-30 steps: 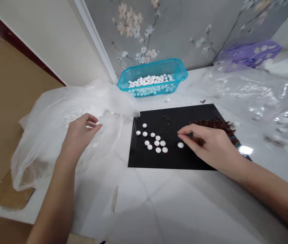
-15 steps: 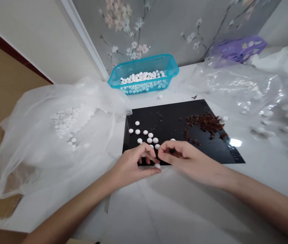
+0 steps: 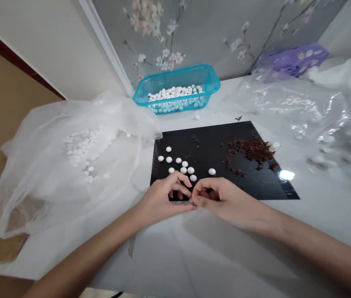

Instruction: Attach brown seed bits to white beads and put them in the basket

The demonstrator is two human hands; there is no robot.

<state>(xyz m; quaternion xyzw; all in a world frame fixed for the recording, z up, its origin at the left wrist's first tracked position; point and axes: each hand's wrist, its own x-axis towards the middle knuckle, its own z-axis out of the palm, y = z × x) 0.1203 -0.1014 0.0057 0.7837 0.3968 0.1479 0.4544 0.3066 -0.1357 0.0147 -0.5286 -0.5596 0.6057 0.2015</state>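
Observation:
Above the near edge of a black board [image 3: 211, 140], my left hand [image 3: 163, 198] is closed with a small white ball between thumb and finger, now mostly hidden by the fingertips. My right hand [image 3: 225, 198] meets it there, thumb and forefinger pinched together; whatever they grip is too small to make out. Several loose white balls [image 3: 184, 170] lie on the board just beyond my left hand, and one white ball [image 3: 211, 171] sits beyond the right. A heap of small dark-brown pieces [image 3: 252, 150] covers the board's right side.
A teal plastic basket [image 3: 208, 87] of white balls stands at the back wall. On the left lies a clear bag [image 3: 39, 165] with white balls inside. Clear plastic wrapping [image 3: 302, 99], a purple package [image 3: 299, 60] and scattered white balls are on the right.
My right fingertips have moved down and closed in on the ball at my left fingertips, which now cover most of it. The white ball beyond my right hand is more exposed.

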